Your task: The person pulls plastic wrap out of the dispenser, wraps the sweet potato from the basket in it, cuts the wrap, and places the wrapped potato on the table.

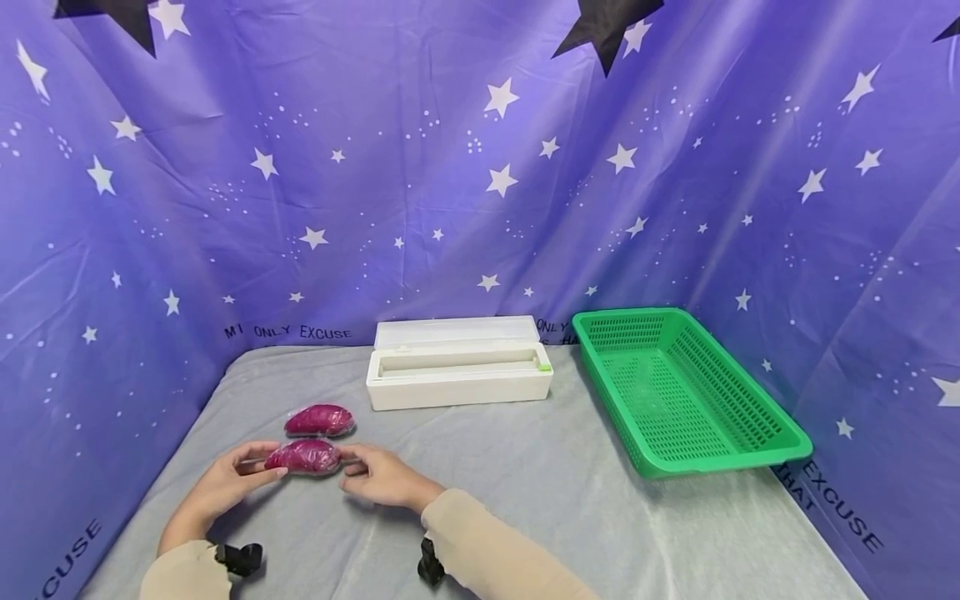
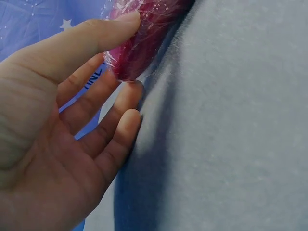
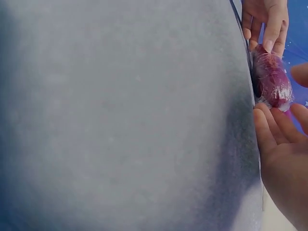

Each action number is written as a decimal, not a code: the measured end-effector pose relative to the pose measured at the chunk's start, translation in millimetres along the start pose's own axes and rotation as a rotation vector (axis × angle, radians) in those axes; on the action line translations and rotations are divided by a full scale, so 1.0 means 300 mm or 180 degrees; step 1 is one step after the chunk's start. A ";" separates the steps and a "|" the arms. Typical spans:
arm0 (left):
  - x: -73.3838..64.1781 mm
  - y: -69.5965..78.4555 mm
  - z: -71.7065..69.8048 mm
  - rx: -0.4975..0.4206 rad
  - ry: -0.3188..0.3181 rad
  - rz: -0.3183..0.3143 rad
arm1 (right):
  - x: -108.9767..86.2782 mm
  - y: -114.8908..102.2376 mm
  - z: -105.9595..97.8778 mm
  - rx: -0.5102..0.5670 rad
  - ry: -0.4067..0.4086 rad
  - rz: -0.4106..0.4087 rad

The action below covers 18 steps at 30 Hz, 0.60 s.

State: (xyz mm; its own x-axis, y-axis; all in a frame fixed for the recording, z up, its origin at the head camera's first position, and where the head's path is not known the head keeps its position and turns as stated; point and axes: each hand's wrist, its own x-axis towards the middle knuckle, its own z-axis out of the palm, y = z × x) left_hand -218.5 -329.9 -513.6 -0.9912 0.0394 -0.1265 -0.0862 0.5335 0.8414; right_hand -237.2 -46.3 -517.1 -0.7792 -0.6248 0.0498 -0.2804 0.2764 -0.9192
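A purple-red sweet potato wrapped in clear plastic film lies on the grey cloth at the left, between the two hands. My left hand pinches its left end, the thumb on the near side and fingers behind. At the other end, my right hand touches the film with its fingertips, the thumb held apart. Just behind lies a second wrapped sweet potato. In the left wrist view, the held sweet potato shows only partly.
Toward the back stands a white cling film dispenser with its lid raised and a small green piece at its right end. A green slotted plastic basket sits at the right. A purple star-printed curtain surrounds the cloth-covered table.
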 end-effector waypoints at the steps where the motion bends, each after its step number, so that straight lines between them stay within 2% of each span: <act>1: 0.000 -0.003 0.002 -0.0003 0.0001 0.0014 | -0.001 0.001 0.001 -0.0025 -0.0001 0.0008; 5: 0.003 -0.016 0.008 -0.0045 0.0016 0.0088 | -0.007 0.003 0.004 -0.0078 -0.0009 0.0051; 10: 0.005 -0.015 0.006 -0.0031 0.0071 0.0174 | -0.015 0.000 -0.006 0.0015 0.0027 0.0066; 13: -0.001 0.000 0.002 0.0044 0.0094 0.0202 | -0.021 -0.002 -0.024 0.0013 0.0018 0.0063; 18: -0.013 0.054 0.000 0.0247 0.0157 0.0308 | -0.036 -0.009 -0.075 -0.0080 -0.0026 -0.0009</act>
State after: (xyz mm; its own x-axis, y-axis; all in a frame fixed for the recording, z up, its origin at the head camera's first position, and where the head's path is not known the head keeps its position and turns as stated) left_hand -216.0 -321.5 -499.3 -0.9984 0.0531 -0.0191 0.0161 0.5930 0.8051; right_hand -240.6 -23.7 -506.4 -0.7738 -0.6315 0.0490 -0.2967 0.2930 -0.9089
